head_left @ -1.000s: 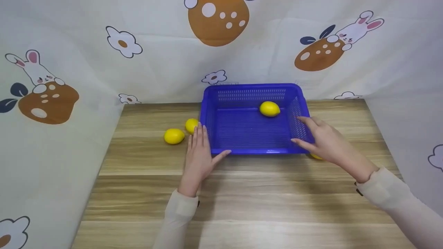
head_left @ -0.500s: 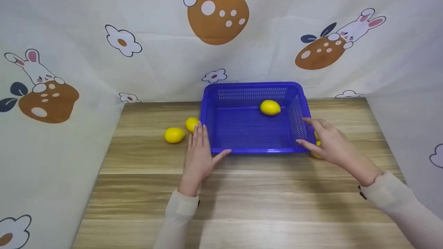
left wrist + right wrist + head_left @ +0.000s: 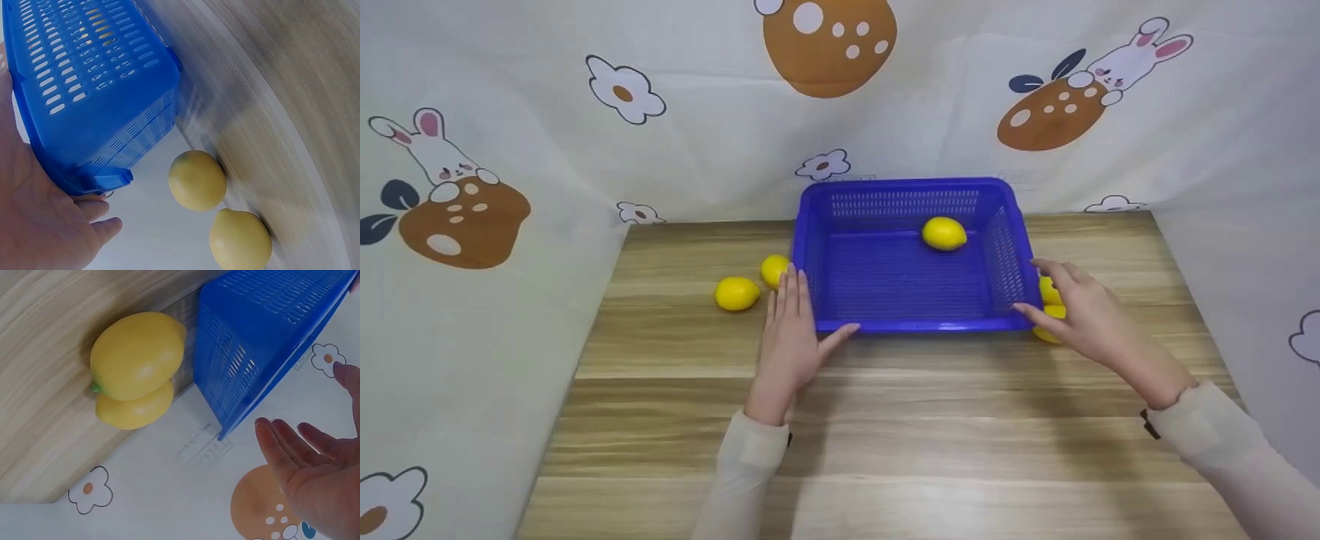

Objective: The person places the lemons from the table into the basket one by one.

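Observation:
A blue plastic basket [image 3: 915, 327] with slotted walls stands against the back cloth, with one lemon [image 3: 944, 234] inside. Along its left rim lies my left hand [image 3: 789, 341], fingers straight and thumb over the front rim. Two more lemons are on the table just left of the basket, an outer lemon [image 3: 736, 293] and an inner lemon [image 3: 775, 271] partly behind my fingertips. My right hand [image 3: 1091, 319] is by the right rim, fingers relaxed and apart from the basket in the right wrist view. Below it are a nearer lemon [image 3: 138, 354] and a farther lemon [image 3: 140, 410].
The wooden table [image 3: 885, 435] reaches toward me in front of the basket. A pale cloth [image 3: 720, 150] printed with rabbits and flowers rises at the back and both sides.
My right hand has drawn back to the right, off the basket's right rim, and more of the two lemons there shows. The left hand and the basket have stayed in place.

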Demonstrator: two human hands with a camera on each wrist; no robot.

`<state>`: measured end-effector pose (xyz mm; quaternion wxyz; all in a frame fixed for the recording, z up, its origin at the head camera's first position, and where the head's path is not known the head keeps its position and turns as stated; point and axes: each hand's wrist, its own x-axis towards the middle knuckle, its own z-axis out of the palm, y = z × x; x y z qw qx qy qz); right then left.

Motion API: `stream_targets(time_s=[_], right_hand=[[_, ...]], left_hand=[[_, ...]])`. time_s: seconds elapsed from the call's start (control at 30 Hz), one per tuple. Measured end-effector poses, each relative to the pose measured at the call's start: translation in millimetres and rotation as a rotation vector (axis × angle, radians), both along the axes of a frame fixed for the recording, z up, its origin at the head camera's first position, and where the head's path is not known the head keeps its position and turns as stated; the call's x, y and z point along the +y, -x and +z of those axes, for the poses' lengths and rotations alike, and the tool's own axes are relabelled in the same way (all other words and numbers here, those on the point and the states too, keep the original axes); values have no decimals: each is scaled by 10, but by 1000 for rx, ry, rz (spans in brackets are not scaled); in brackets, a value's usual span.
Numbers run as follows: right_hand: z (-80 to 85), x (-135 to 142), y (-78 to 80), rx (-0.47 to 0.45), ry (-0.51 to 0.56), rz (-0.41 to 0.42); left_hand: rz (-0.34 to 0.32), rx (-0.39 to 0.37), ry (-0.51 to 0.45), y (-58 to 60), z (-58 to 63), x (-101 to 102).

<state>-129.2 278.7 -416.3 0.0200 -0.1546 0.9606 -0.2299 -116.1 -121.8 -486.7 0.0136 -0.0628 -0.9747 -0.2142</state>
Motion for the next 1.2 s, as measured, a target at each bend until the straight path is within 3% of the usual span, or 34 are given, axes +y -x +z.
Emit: stream_targets(time_s=[0.37, 0.9, 1.2], right_hand=[[-57, 88, -25, -17, 14, -25], [-177, 233, -57, 46, 45, -21], [-220, 290, -82, 5, 28, -47]], left_hand=[[7, 0, 8, 3, -9, 1], [0, -7, -13, 8, -4, 5], [-2, 0, -13, 9, -5, 0]])
